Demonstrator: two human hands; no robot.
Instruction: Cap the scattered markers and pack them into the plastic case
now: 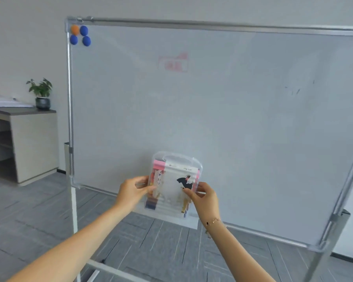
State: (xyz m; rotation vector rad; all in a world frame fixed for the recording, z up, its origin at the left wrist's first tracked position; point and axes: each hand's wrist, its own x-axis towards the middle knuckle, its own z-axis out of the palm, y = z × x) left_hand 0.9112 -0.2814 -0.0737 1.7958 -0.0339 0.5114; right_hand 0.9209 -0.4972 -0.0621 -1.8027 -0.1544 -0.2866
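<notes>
I hold a clear plastic case [172, 178] up in front of the whiteboard, both arms stretched forward. It has a carry handle at the top, a printed paper insert facing me, and coloured markers showing through its sides. My left hand [134, 191] grips its left edge, thumb on the front. My right hand [204, 197] pinches the right edge, with a bracelet on that wrist. No loose markers or caps are in view.
A large whiteboard [232, 119] on a metal stand fills the view, with faint red marks and several round magnets [80, 35] at its top left. A desk [22, 139] with a potted plant [41, 94] stands at the left. Grey tiled floor lies below.
</notes>
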